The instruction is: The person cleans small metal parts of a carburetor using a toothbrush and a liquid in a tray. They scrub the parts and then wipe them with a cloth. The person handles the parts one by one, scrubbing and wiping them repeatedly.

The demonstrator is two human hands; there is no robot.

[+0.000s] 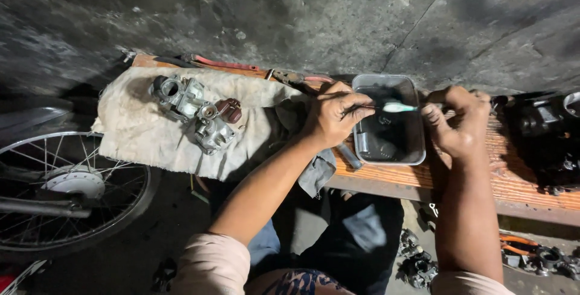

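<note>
Carburetor (196,110) on cloth (139,132), wooden bench (507,177). Pliers (296,79) at wall. Spoked wheel (66,189) left. Dark engine part (547,141) right. Small parts (417,262) on floor.

Cream cloth (145,132) (grease-smudged), silver-grey carburettor (196,113), grey metal tray (386,119), orange-brown striped wooden bench (513,180).
</note>
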